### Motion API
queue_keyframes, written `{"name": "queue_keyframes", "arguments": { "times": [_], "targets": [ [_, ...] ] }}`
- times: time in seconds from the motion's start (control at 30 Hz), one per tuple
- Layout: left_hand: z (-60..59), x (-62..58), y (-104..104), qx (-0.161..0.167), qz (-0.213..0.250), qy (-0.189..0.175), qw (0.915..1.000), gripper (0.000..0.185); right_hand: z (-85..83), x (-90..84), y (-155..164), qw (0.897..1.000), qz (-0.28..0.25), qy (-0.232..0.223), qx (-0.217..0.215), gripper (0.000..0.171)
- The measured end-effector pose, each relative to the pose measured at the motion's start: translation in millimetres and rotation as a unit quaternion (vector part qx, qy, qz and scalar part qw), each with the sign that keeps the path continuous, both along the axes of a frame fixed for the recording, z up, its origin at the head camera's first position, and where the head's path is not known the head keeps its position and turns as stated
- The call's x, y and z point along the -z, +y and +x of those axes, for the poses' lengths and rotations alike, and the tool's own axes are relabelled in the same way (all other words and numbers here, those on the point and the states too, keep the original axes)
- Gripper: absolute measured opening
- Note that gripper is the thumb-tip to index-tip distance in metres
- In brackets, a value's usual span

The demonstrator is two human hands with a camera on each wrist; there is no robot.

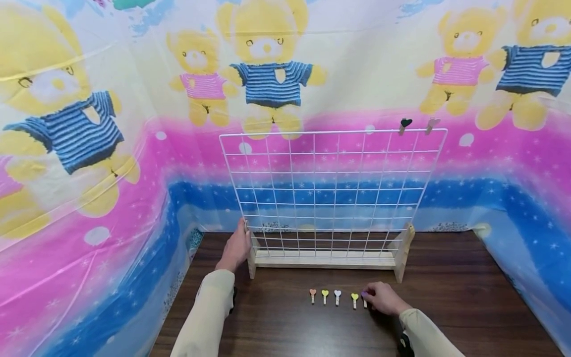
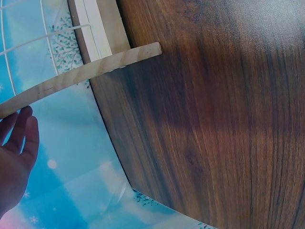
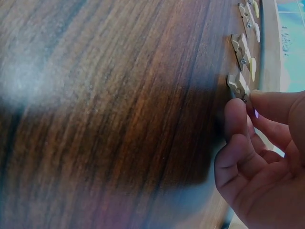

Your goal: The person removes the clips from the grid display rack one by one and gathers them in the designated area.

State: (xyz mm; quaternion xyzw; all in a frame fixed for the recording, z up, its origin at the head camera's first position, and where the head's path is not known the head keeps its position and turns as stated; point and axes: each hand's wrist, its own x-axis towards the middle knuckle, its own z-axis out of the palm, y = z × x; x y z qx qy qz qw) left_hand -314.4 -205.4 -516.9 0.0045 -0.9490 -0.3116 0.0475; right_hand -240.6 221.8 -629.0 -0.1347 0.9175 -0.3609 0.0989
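Purple colours the heart on the clip [image 1: 364, 295] that my right hand [image 1: 384, 297] pinches, thumb and forefinger drawn close together on it, the other fingers bent in beneath. This clip is at the right end of a row on the dark brown surface [image 1: 285, 322]. Just beside it lies a yellow clip [image 1: 354, 300], then, further left, a white clip [image 1: 337, 297], a second yellow clip [image 1: 324, 297] and an orange clip [image 1: 313, 296], all hearts pointing towards the rack [image 1: 325, 261].

My left hand [image 1: 235, 248] touches the rack's wooden left leg [image 2: 81, 71] from its outer side; whether the fingers close round the wood I cannot tell. Pale sleeves [image 1: 209, 307] cover both my forearms.

Beyond the row, the rack stands upright on the surface, its white wire grid [image 1: 332, 132] rising above a pale wooden base. On the grid's top edge, near the right corner, sit a dark clip [image 1: 405, 123] and a pale pinkish clip [image 1: 432, 124], a little apart. Behind everything hangs a cloth [image 1: 357, 94] printed with yellow bears [image 1: 272, 42] in striped tops, over pink and blue bands.
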Motion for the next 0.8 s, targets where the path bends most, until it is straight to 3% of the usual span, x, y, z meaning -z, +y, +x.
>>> {"name": "queue_keyframes", "arguments": {
  "times": [0.5, 0.8],
  "targets": [
    [-1.0, -0.1, 1.0, -0.006, 0.004, -0.002, 1.0, 0.045, -4.8, 2.4, 3.4, 1.0, 0.014, 0.015, 0.0, 0.004],
    [-0.9, -1.0, 0.3, -0.003, 0.001, -0.006, 1.0, 0.046, -9.3, -5.7, 5.4, 0.995, 0.073, 0.073, 0.004, 0.005]
  ]
}}
